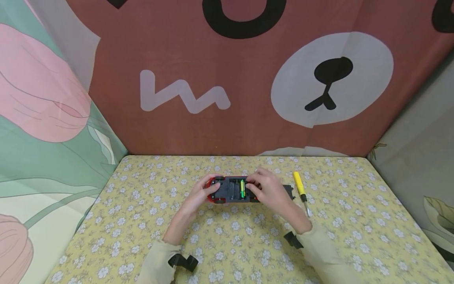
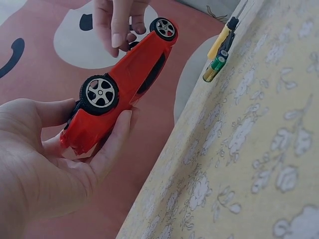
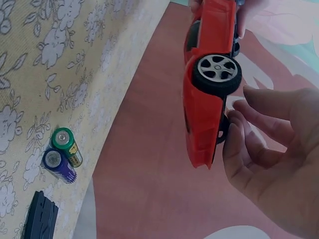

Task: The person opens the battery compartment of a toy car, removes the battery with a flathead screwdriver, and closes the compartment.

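Note:
A red toy car [image 1: 231, 189] is held wheels-up above the table. My left hand [image 1: 198, 197] grips one end of it, thumb on the black underside and fingers around the red body [image 2: 134, 69]. Inside the uncovered battery compartment lies a green battery [image 1: 242, 188]. My right hand [image 1: 269, 189] is at the compartment's other side, fingertips close to that battery. In the right wrist view its thumb and fingers [image 3: 237, 144] are bent and apart, beside the car's wheel [image 3: 217, 72]; nothing shows between them. Whether they touch the battery is hidden.
On the flowered table stand a loose green battery [image 3: 67, 144] and a purple one [image 3: 60, 165], side by side. A black cover [image 3: 41, 216] lies near them. Right of my right hand is a yellow-handled screwdriver [image 1: 299, 185]. A printed bear curtain [image 1: 213, 134] hangs behind the table.

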Motion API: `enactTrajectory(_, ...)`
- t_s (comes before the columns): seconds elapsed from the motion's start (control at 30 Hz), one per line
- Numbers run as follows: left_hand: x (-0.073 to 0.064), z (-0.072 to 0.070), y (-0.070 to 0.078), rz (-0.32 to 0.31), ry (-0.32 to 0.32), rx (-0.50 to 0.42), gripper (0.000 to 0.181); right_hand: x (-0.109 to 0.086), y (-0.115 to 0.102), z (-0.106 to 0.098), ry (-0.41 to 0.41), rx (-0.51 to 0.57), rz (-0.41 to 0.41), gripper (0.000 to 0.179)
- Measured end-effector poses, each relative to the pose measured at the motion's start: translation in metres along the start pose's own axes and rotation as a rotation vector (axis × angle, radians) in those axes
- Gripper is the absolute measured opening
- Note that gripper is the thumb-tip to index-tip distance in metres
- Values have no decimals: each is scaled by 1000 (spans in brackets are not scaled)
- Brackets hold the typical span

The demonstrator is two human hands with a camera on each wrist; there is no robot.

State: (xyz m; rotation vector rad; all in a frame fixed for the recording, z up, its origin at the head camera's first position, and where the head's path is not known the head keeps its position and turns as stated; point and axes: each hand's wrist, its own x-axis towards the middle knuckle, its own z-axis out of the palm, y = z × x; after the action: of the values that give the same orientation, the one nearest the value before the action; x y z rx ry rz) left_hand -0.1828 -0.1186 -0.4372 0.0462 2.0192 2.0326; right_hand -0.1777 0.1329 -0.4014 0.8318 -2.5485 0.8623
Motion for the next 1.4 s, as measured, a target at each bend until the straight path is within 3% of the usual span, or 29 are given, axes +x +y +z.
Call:
enactTrajectory(0.4,1,0,1,3,-13,-6,42,0,-2,6,-25,-76,-57,4)
enactTrajectory(0.67,0,1,1,13,-19,1,43,-1,-3,7,-24,-76,-37,15)
enactTrajectory(1.07,0,3,3,23,-40,35,43,0,-4,9,-33,-86,-36,12)
enactTrajectory(1.23,-2,4,3,34,-50,53,42,0,-4,11,-21,-78,-21,4)
enactTrajectory(1.4,-4,5,4,41,-56,71,40,-1,-5,13,-7,-82,18,8)
